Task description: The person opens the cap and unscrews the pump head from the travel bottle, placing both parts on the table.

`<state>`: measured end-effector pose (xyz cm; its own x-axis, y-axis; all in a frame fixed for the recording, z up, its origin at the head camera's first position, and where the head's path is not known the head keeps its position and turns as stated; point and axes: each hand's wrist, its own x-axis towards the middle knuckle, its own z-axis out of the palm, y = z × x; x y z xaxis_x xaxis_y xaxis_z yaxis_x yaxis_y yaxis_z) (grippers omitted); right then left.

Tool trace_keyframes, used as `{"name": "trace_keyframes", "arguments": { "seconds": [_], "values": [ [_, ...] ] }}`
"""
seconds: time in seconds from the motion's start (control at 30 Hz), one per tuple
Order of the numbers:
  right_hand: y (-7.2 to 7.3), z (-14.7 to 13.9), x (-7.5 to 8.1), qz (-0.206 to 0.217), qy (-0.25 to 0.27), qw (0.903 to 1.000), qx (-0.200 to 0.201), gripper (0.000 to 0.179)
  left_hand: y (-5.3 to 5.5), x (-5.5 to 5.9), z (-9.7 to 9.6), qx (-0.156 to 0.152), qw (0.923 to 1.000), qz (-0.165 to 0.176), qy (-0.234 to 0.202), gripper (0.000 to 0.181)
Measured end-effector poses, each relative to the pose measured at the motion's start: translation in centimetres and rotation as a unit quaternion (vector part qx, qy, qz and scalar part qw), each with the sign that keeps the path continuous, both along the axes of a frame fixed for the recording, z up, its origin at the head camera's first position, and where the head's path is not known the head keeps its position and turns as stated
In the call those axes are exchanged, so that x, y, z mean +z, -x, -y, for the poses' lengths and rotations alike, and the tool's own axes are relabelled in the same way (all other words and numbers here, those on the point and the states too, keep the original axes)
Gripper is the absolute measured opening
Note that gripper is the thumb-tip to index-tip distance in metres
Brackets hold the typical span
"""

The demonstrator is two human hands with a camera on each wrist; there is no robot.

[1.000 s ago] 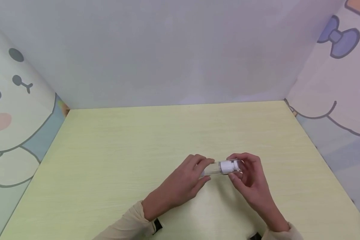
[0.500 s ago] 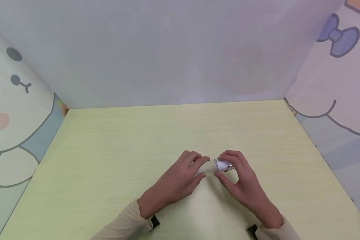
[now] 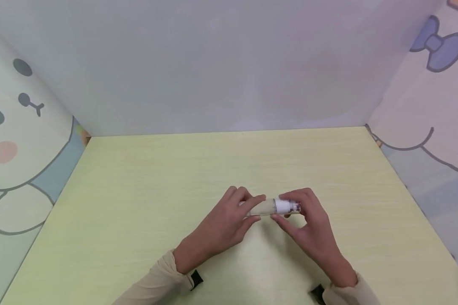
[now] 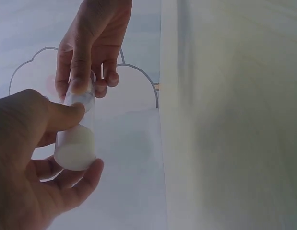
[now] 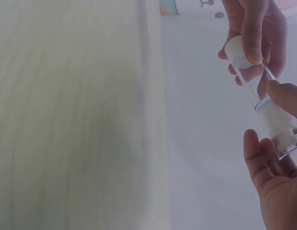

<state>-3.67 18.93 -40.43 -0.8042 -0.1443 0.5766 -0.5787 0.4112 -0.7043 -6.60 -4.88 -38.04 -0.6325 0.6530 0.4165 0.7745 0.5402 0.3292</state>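
A slim clear bottle (image 3: pixel 265 207) with a white base and a white collar under a see-through cap (image 3: pixel 295 206) is held nearly level above the table. My left hand (image 3: pixel 223 224) grips its base end, thumb on the near side. At the other end, my right hand (image 3: pixel 313 228) holds the capped part between thumb and fingers. The left wrist view shows the round white base (image 4: pixel 75 151) facing me, beside the left thumb. In the right wrist view, the white collar (image 5: pixel 273 120) sits below the right thumb; what is under the cap is hard to make out.
A pale wood-grain table (image 3: pixel 156 178) lies beneath both hands. Behind it rises a plain grey-white wall (image 3: pixel 229 67). Cartoon-printed panels stand at the left (image 3: pixel 26 127) and right (image 3: pixel 416 114).
The right hand has shifted left along the bottle, its thumb and fingers now nearer the cap's rim. Both hands and the bottle have moved slightly left and farther from me.
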Motion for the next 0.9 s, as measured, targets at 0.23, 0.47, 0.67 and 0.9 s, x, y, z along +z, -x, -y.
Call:
{"name": "trace_keyframes", "arguments": {
  "seconds": [0.23,0.47,0.67,0.9],
  "values": [
    [-0.3,-0.2,0.4,0.129,0.179,0.9721,0.079,0.069,-0.1,0.1,-0.2,-0.014,0.9965,0.061,-0.056,0.044],
    [-0.6,0.0,0.9,0.166,0.249,0.9492,0.097,0.057,-0.3,0.4,-0.4,-0.015,0.9933,0.087,-0.075,0.046],
    [-0.5,0.7,0.8,0.166,0.284,0.9398,0.095,0.047,-0.3,0.5,-0.5,-0.017,0.9922,0.088,-0.087,0.047],
    [-0.3,1.2,0.6,0.155,0.277,0.9407,0.119,0.037,-0.3,0.5,-0.2,-0.017,0.9925,0.086,-0.084,0.047]
  ]
}}
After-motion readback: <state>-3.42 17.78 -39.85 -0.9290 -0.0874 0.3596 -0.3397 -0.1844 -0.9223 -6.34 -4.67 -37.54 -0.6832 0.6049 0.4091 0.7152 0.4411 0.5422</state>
